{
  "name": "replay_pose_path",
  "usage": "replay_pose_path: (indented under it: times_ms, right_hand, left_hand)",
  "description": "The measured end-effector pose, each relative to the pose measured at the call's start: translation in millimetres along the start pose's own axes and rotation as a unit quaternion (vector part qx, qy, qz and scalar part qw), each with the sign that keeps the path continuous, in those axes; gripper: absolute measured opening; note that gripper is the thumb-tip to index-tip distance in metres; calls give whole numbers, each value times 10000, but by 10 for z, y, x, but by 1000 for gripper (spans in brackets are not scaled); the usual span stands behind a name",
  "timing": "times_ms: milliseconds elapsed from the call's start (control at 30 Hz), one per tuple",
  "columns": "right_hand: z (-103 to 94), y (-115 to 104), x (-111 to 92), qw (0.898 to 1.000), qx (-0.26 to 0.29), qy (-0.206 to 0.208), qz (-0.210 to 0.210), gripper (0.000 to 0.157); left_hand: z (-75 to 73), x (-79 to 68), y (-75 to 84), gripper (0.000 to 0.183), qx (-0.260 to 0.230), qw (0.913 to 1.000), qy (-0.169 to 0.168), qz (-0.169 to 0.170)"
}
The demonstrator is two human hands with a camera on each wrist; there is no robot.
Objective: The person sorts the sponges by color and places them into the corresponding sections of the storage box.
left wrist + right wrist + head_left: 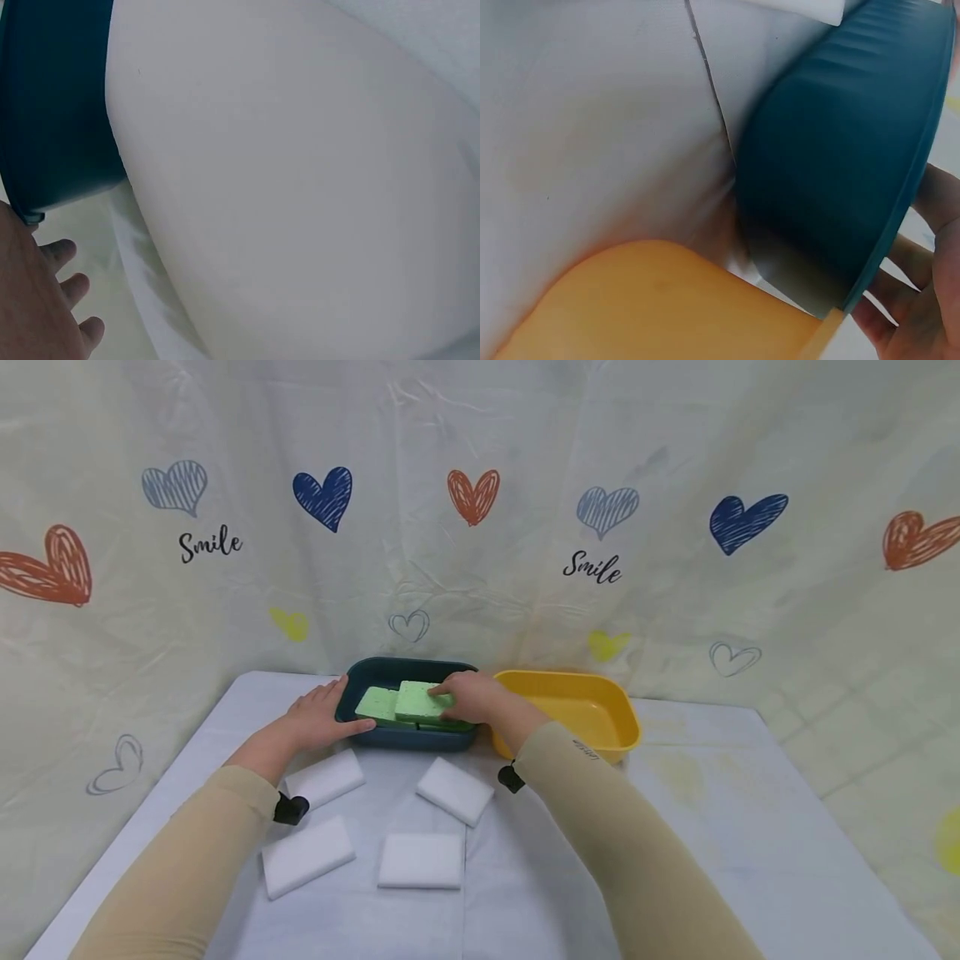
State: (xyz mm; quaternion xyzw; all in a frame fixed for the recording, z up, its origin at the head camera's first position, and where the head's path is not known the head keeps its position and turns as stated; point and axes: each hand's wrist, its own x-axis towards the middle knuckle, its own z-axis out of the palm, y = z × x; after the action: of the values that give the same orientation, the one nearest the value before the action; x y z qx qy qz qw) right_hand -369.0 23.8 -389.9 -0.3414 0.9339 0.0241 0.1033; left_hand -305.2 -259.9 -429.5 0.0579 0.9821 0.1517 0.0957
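Note:
A dark teal basin (408,741) stands at the table's far side with pale green, sponge-like blocks in it. The topmost green block (417,702) lies partly over another green block (377,702). My right hand (480,697) reaches over the basin's right end and grips the topmost block's right end, its fingers dipping behind the rim in the right wrist view. At the basin's left end is my left hand (315,718), fingers spread beside the rim and thumb across the near corner. In the left wrist view its fingers show beyond the teal wall (60,97).
A yellow basin (626,727) stands right of the teal one, beneath my right forearm. Several white blocks lie on the white-covered table in front, among them one near the middle (420,862) and one at left (307,857). A heart-printed curtain (480,585) hangs behind.

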Motion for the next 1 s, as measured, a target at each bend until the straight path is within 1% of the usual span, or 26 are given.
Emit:
replay_pose_path:
  times_ms: [200,367,500,633,867,1000]
  right_hand:
    - [16,14,9,9996,282,91,22,55]
    - [-14,24,-17,9990,422,141,7,61]
    - [-45,39,-50,9982,531,294,-5,66]
    - [-101,72,-161,9953,843,474,50,67]
    - [-187,151,-375,9834,1662,689,236,70]
    - [-210,221,-497,9780,1901,799,315,70]
  left_hand:
    - [-12,-6,28,120,8,10000,-25,-21]
    - [-32,-21,53,118,60,10000,-23,-38]
    - [-35,-26,44,117,83,9999,-34,-51]
    - [-34,-22,48,119,59,10000,-48,-55]
    - [-41,-18,44,120,-19,10000,-63,19]
    - [-36,-35,48,120,-92,9999,-97,67]
